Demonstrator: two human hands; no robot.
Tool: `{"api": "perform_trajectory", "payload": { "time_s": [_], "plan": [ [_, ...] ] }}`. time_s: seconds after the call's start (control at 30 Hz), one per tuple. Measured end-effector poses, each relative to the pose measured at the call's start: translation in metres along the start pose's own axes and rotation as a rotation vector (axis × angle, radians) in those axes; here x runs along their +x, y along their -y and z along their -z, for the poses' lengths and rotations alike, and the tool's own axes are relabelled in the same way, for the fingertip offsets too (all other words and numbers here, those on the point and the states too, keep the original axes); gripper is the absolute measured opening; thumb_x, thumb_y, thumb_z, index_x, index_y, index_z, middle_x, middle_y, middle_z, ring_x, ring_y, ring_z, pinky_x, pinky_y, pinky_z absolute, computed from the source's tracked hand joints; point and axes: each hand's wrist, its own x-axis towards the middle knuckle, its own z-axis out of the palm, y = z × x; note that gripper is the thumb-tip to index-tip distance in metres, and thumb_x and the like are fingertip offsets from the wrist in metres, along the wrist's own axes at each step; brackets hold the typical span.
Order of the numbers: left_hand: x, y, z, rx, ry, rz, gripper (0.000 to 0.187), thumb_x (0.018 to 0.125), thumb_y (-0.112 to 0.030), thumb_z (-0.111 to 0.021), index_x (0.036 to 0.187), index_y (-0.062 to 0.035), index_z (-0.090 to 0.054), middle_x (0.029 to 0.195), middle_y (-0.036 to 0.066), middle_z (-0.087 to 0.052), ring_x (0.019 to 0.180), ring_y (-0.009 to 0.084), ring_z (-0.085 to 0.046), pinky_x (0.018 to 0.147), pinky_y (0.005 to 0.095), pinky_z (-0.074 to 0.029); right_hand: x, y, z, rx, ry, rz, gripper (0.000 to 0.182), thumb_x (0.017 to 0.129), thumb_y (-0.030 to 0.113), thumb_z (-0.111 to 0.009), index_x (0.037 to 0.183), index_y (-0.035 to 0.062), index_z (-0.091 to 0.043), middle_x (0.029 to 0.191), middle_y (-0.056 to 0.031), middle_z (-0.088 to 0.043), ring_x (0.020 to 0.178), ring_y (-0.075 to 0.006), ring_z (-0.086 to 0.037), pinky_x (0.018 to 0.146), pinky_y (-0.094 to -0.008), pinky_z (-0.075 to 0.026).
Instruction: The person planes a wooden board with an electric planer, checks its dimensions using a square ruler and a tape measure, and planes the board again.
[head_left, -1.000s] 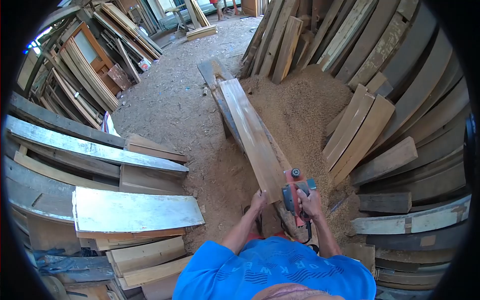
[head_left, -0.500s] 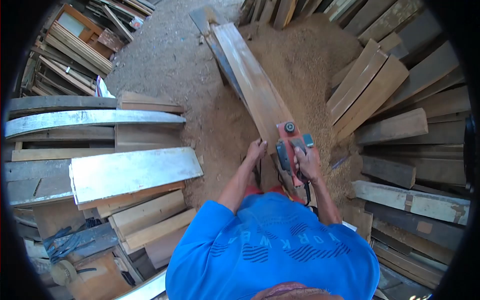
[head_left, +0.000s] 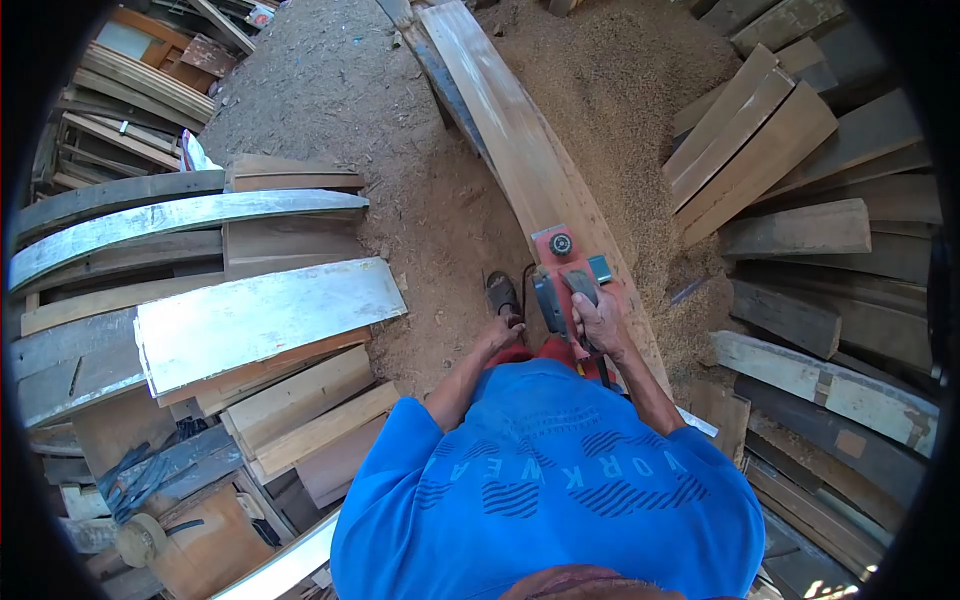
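Observation:
My right hand (head_left: 600, 322) is wrapped round the rear handle of a red electric hand planer (head_left: 562, 262). The planer rests on top of a long wooden board (head_left: 510, 140), near the end closest to my body. A round dark knob sits at the planer's front, and a teal part sticks out on its right. To the left of the planer, my left hand (head_left: 506, 330) is closed, apparently round a thin dark cord (head_left: 526, 285) that curves up beside the tool. The hand is off the board, low near my leg. Its fingertips are partly hidden.
A bench (head_left: 445, 80) carries the board, slanting away to the upper left. Wood shavings (head_left: 625, 110) cover the ground on its right. Stacked planks (head_left: 755, 150) line the right side; a white-painted board (head_left: 270, 320) tops piles at left. My sandalled foot (head_left: 502, 292) stands beside the bench.
The planer and my right hand are now at the board's near end, with more of its surface showing ahead. My left hand has moved down and away from the board's edge. The view has shifted.

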Motion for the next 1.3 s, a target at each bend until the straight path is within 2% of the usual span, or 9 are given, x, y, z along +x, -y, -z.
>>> {"api": "perform_trajectory", "payload": {
  "time_s": [0.33,0.43,0.53,0.6,0.73,0.8,0.87,0.97,1.3],
  "plan": [
    [0.023,0.028,-0.011,0.132,0.026,-0.024,0.055,0.096,-0.037,-0.062,0.14,-0.0047,-0.058,0.141,0.023,-0.059,0.132,0.0388,-0.055,0.112,0.0443,-0.043,0.017,-0.009,-0.017,-0.283,-0.041,0.003,0.069,0.092,0.061,-0.06,0.109,-0.0057,-0.062,0.084,-0.0214,-0.068,0.078,-0.0326,-0.068,0.073,-0.0448,-0.053],
    [0.04,0.03,-0.024,0.215,0.009,-0.091,0.055,0.095,-0.037,-0.063,0.14,-0.0049,-0.058,0.14,0.023,-0.06,0.132,0.0393,-0.055,0.113,0.0435,-0.043,0.03,0.001,-0.027,-0.324,-0.132,0.164,0.058,0.096,0.055,-0.059,0.101,-0.0028,-0.061,0.076,-0.0108,-0.061,0.072,-0.0218,-0.058,0.068,-0.0396,-0.048],
    [0.016,-0.02,-0.025,0.388,0.022,-0.084,0.047,0.095,-0.028,-0.063,0.137,-0.008,-0.056,0.135,0.018,-0.062,0.127,0.0379,-0.057,0.107,0.0444,-0.045,0.038,-0.001,-0.033,-0.301,-0.149,0.177,0.06,0.097,0.055,-0.057,0.105,-0.0039,-0.062,0.08,-0.0146,-0.063,0.076,-0.0246,-0.06,0.072,-0.0422,-0.049],
    [0.018,-0.029,-0.037,0.228,0.07,-0.108,0.045,0.095,-0.025,-0.063,0.136,-0.0104,-0.055,0.133,0.015,-0.063,0.125,0.0374,-0.058,0.105,0.0451,-0.045,0.045,0.003,-0.036,-0.307,-0.155,0.191,0.059,0.097,0.055,-0.057,0.106,-0.0033,-0.063,0.08,-0.0145,-0.063,0.075,-0.0242,-0.06,0.071,-0.042,-0.049],
    [0.039,0.006,-0.086,-0.714,0.185,-0.244,0.05,0.091,-0.031,-0.066,0.137,-0.0137,-0.056,0.132,0.017,-0.063,0.125,0.0389,-0.057,0.104,0.0455,-0.046,0.055,0.016,-0.038,-0.306,-0.13,0.176,0.058,0.097,0.055,-0.058,0.106,-0.0022,-0.064,0.081,-0.0142,-0.063,0.075,-0.0236,-0.06,0.071,-0.0416,-0.049],
    [0.029,-0.015,-0.08,-0.445,0.359,-0.193,0.054,0.089,-0.035,-0.067,0.138,-0.0141,-0.056,0.133,0.018,-0.062,0.126,0.0398,-0.057,0.104,0.0459,-0.046,0.062,0.018,-0.04,-0.319,-0.137,0.173,0.056,0.098,0.054,-0.058,0.105,-0.0017,-0.064,0.08,-0.0135,-0.063,0.075,-0.023,-0.06,0.071,-0.0412,-0.049],
    [-0.011,-0.088,-0.05,0.578,0.597,-0.005,0.061,0.087,-0.041,-0.069,0.139,-0.0132,-0.055,0.136,0.02,-0.061,0.127,0.0408,-0.056,0.106,0.0466,-0.046,0.07,0.021,-0.044,-0.323,-0.147,0.174,0.055,0.098,0.054,-0.058,0.104,-0.0012,-0.064,0.079,-0.0125,-0.062,0.074,-0.0224,-0.059,0.07,-0.0406,-0.049],
    [0.015,-0.046,-0.073,0.469,0.533,-0.51,0.066,0.087,-0.041,-0.068,0.144,-0.0129,-0.051,0.139,0.022,-0.058,0.129,0.0415,-0.054,0.109,0.0482,-0.044,0.083,0.023,-0.047,-0.327,-0.161,0.185,0.055,0.098,0.053,-0.058,0.102,-0.0007,-0.064,0.076,-0.0107,-0.061,0.071,-0.0213,-0.058,0.068,-0.0398,-0.049],
    [-0.046,-0.125,-0.017,0.327,0.532,-0.256,0.049,0.085,-0.028,-0.071,0.129,-0.0104,-0.056,0.126,0.017,-0.066,0.113,0.0332,-0.063,0.094,0.0447,-0.049,0.122,0.048,-0.057,-0.308,-0.155,0.222,0.052,0.099,0.053,-0.057,0.099,0.0019,-0.063,0.068,-0.0071,-0.057,0.064,-0.0181,-0.054,0.061,-0.0395,-0.046]
  ]
}}
